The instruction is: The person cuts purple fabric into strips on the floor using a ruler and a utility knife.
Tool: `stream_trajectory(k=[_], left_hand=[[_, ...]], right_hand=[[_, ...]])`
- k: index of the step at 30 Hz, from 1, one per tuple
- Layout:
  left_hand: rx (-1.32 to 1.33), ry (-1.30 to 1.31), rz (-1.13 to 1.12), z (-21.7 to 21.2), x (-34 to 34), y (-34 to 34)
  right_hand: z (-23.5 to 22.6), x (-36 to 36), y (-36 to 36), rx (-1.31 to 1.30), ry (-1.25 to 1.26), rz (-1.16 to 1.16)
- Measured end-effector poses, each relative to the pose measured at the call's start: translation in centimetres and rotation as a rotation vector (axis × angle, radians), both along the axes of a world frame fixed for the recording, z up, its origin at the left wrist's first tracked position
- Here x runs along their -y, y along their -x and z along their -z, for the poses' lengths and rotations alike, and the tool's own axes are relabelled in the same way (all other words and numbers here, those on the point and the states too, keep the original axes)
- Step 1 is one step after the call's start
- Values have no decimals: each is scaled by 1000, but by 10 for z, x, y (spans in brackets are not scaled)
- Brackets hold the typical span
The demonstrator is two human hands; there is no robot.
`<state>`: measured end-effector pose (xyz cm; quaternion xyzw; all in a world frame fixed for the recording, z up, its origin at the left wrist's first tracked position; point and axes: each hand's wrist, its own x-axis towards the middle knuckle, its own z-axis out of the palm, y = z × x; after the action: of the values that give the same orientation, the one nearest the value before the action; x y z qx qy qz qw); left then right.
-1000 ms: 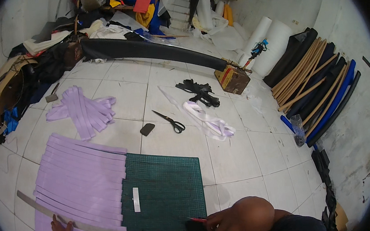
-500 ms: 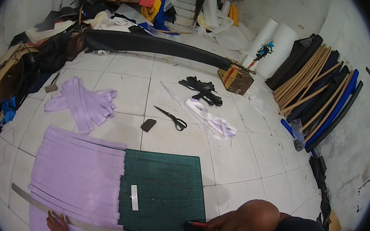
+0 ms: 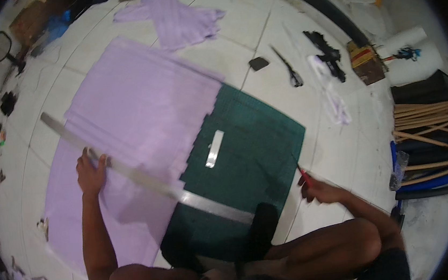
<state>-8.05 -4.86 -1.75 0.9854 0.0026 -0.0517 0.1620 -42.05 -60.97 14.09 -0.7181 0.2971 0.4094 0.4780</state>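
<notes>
My left hand [image 3: 92, 173] presses down on a long metal ruler [image 3: 147, 185], thumb and fingers spread. The ruler lies slantwise over lilac fabric [image 3: 138, 94], its near end reaching onto a green cutting mat [image 3: 256, 137]. Parallel cuts divide part of the fabric into strips, with their ends stepped along the mat. In my right hand [image 3: 320, 191], beyond the mat's right edge, is a slim red-handled cutter knife [image 3: 305, 177], its tip pointing up and left. A short metal plate [image 3: 214, 149] lies on the mat.
Farther off on the tiled floor [image 3: 244, 14] lie lilac strips [image 3: 172, 18], a dark block [image 3: 259, 64], black scissors [image 3: 287, 68], black strips [image 3: 326, 57] and white strips [image 3: 331, 92]. A box [image 3: 366, 64] and wooden sticks [image 3: 424, 115] stand at the right. My bent legs frame the mat's near side.
The view has tilted down and turned, showing both forearms and my legs. My right hand with the knife has moved away from the ruler's near end, past the mat's right edge.
</notes>
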Motion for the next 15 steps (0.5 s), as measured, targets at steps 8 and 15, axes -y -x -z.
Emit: stream_trajectory(k=[8, 15], left_hand=[[-115, -64, 39, -26, -45, 9], [-205, -147, 126, -18, -33, 1]], right_hand=[[23, -81, -183, 422, 445, -534], [166, -136, -216, 634, 385, 162]])
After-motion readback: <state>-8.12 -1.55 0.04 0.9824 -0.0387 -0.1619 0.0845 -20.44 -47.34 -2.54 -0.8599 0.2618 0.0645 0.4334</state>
